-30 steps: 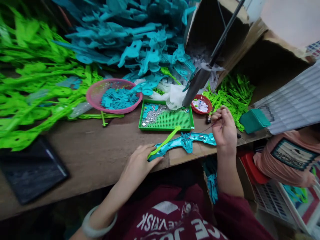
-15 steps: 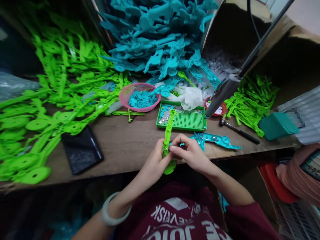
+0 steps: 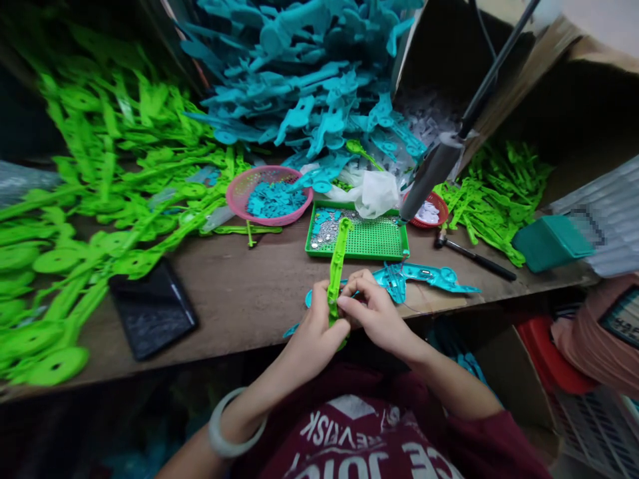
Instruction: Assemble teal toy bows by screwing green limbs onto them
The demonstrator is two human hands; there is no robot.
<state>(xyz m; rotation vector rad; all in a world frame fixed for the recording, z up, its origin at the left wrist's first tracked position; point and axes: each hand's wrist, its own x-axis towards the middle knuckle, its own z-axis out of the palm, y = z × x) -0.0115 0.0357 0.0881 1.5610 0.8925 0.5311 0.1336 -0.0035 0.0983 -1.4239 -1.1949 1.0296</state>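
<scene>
My left hand (image 3: 319, 326) is closed round the lower part of a long green plastic piece (image 3: 339, 256), which stands nearly upright in front of me. At its right side, the pinched fingers of my right hand (image 3: 372, 306) touch the piece; whatever small item they may hold is hidden. Behind the hands, blue plastic parts (image 3: 434, 276) with thin wires lie at the table's front edge. A green tray (image 3: 377, 247) holding small metal pieces and some blue bits sits just beyond the top of the green piece.
Green parts (image 3: 60, 259) cover the left side, beside a dark phone (image 3: 154, 309). Blue parts (image 3: 319, 80) are heaped behind a pink basket (image 3: 237, 199). A grey electric screwdriver (image 3: 432, 176) hangs over a red basket (image 3: 442, 214). A hammer (image 3: 476, 259) and teal box (image 3: 549, 245) are at right.
The view has shifted slightly. My left hand has turned and wraps the green piece more, with its round lower end now mostly hidden. My right fingers remain close against it.
</scene>
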